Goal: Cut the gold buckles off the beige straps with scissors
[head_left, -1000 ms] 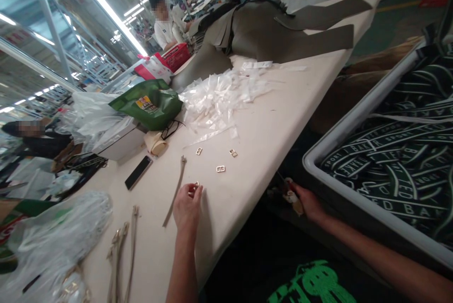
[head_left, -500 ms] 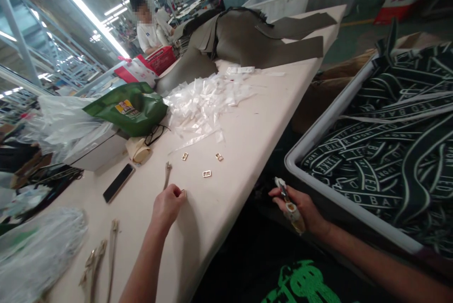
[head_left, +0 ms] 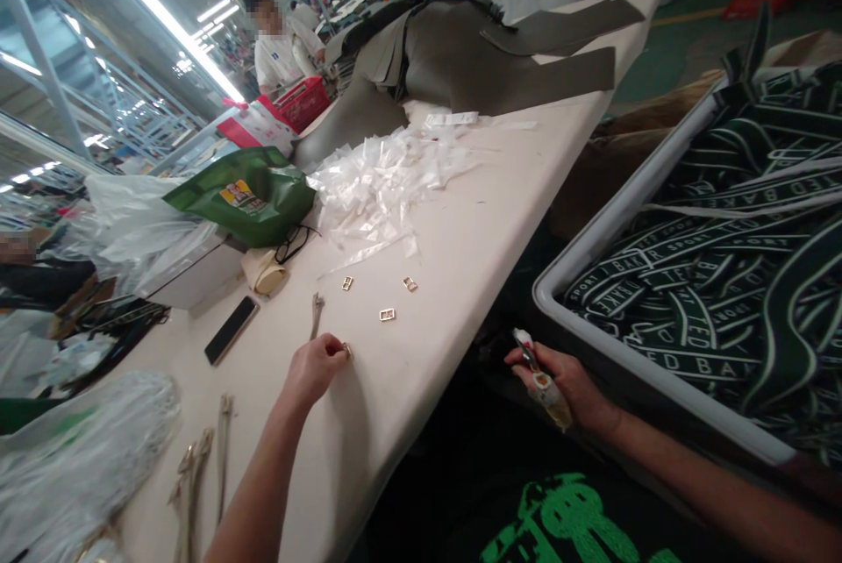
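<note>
My left hand (head_left: 319,372) is closed in a pinch at the white table, with a small gold buckle (head_left: 348,352) at its fingertips. Just beyond it lie three more buckles, among them a flat one (head_left: 388,315). A narrow beige strap (head_left: 317,314) with a metal end rests behind my knuckles. My right hand (head_left: 575,386), off the table's right edge, is closed around a small metal hand tool with a wrapped tan handle (head_left: 547,396). Its exact kind is hard to make out, and a bit of white shows at its tip.
Several straps (head_left: 197,475) lie at the lower left, near a clear plastic bag (head_left: 85,458). A phone (head_left: 231,331), a green pouch (head_left: 253,199) and a pile of clear plastic pieces (head_left: 388,186) are farther back. On the right stands a bin (head_left: 545,291) of lettered dark-green straps.
The view has shifted slightly. The buckle at my left fingertips now shows more of its frame. My right hand holds the tool much as before.
</note>
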`<state>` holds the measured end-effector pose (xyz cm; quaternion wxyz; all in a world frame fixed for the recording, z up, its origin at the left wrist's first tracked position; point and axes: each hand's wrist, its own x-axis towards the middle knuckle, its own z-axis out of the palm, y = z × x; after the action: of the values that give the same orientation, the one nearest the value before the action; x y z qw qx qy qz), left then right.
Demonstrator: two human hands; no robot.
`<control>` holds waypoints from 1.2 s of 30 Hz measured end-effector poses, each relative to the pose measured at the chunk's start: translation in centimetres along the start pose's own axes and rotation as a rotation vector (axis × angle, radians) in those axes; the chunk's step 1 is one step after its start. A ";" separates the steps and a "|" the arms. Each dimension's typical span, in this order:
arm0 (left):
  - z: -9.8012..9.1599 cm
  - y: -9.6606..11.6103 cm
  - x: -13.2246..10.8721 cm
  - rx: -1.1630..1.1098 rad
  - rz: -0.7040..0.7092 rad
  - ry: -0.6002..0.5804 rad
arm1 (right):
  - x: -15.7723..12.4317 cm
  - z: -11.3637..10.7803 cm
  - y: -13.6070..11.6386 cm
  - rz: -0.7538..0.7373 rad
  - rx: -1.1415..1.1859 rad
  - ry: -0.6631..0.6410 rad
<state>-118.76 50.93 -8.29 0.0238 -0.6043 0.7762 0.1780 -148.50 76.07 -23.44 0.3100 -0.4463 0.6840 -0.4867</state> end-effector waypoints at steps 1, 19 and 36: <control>0.1 -0.3 0.1 -0.024 -0.009 0.009 | -0.1 -0.1 0.1 0.015 0.000 0.001; -0.1 -1.8 -2.0 -0.351 -0.118 0.345 | 2.8 0.1 -4.8 0.058 0.209 0.063; 2.3 3.7 -6.9 -1.211 0.023 0.360 | 9.5 10.1 -17.7 -0.150 0.807 -0.456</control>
<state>-120.81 58.85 -7.80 -0.4555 -0.5227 0.5363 0.4813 -138.21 61.17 -10.02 0.5649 -0.4340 0.3205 -0.6243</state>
